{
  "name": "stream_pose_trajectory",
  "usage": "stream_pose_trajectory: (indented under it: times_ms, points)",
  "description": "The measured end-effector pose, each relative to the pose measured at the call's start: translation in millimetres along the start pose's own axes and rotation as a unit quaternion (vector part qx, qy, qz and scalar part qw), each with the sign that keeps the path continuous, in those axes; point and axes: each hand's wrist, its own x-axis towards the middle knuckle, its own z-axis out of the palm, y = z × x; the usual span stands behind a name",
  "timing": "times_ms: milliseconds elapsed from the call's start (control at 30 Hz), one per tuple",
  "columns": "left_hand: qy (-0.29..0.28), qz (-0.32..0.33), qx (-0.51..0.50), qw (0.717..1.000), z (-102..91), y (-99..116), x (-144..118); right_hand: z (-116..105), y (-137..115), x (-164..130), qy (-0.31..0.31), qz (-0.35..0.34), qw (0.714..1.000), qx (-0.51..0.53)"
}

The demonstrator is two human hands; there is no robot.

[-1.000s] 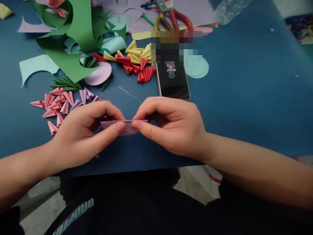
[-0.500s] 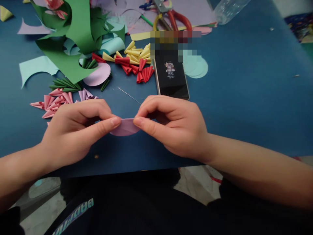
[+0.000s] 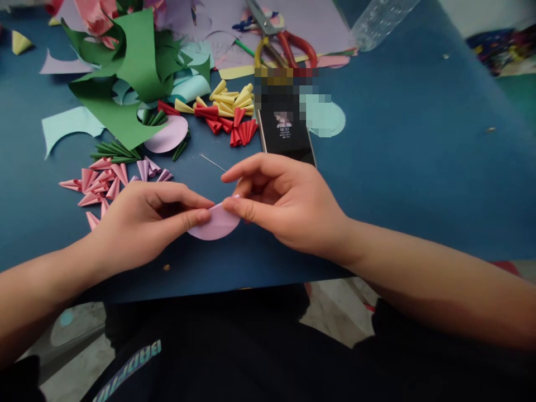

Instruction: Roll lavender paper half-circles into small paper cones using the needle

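Observation:
A small lilac paper piece (image 3: 215, 224), rounded below with a straight, folded-looking upper edge, is held between my two hands above the table's near side. My left hand (image 3: 153, 223) pinches its left end between thumb and fingers. At the upper right edge, my right hand (image 3: 288, 204) grips it with the thumb, while the index finger is lifted and stretched out. A thin needle (image 3: 213, 162) lies just beyond, partly behind my right hand. Pink paper cones (image 3: 98, 181) and a few lilac cones (image 3: 153, 167) lie past my left hand.
Green paper scraps (image 3: 138, 56), green cones (image 3: 115, 149), yellow cones (image 3: 232, 95) and red cones (image 3: 243, 131) lie on the blue table (image 3: 397, 167). Beyond my right hand are a phone (image 3: 285, 137), pale-blue paper circles (image 3: 333, 117), scissors (image 3: 288, 47) and a clear bottle (image 3: 381, 25).
My right index finger has lifted off the paper and opened outward. The lilac paper has tilted, its right end higher, and more of its face shows. The whole view has shifted slightly.

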Motion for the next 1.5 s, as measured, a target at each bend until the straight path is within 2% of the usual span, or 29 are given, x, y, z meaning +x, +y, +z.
stream_pose_trajectory:
  times_ms: [100,200,300,467,567,733,867,967,1100,1200,1367,1500]
  points:
    - [0.046,-0.042,-0.058,0.996,2.3,1,1,3,2,1,-0.025,0.032,0.998,0.058]
    - [0.077,-0.025,-0.083,0.993,5.6,2,1,6,1,0,-0.055,0.043,0.997,0.027]
    - [0.071,-0.013,-0.089,0.993,6.6,4,1,6,-2,0,-0.030,0.019,0.999,-0.035]
    - [0.019,-0.021,-0.067,0.997,2.1,4,0,2,-3,-1,0.021,-0.058,0.994,-0.089]
    - [0.017,-0.029,-0.091,0.995,0.0,0,-1,2,-3,-2,0.019,-0.094,0.991,-0.097]
    - [0.076,-0.043,-0.136,0.987,0.1,-6,-2,3,0,-1,-0.033,-0.104,0.987,-0.118]
    - [0.059,-0.056,-0.162,0.983,1.9,-6,-1,1,0,1,-0.038,-0.099,0.982,-0.155]
    - [0.048,-0.030,-0.177,0.983,2.3,-3,0,-1,-2,3,-0.034,-0.084,0.981,-0.171]
    - [0.073,0.045,-0.158,0.984,0.7,-3,1,-3,-3,3,-0.066,-0.038,0.984,-0.160]
    - [0.069,0.062,-0.136,0.986,-1.1,-5,0,-2,0,2,-0.038,-0.026,0.992,-0.119]
    - [0.051,0.015,-0.117,0.992,-3.9,-6,-2,-3,4,1,0.025,-0.052,0.996,-0.064]
    - [0.059,0.028,-0.071,0.995,-4.6,-8,-3,-3,6,2,0.036,-0.065,0.995,-0.061]
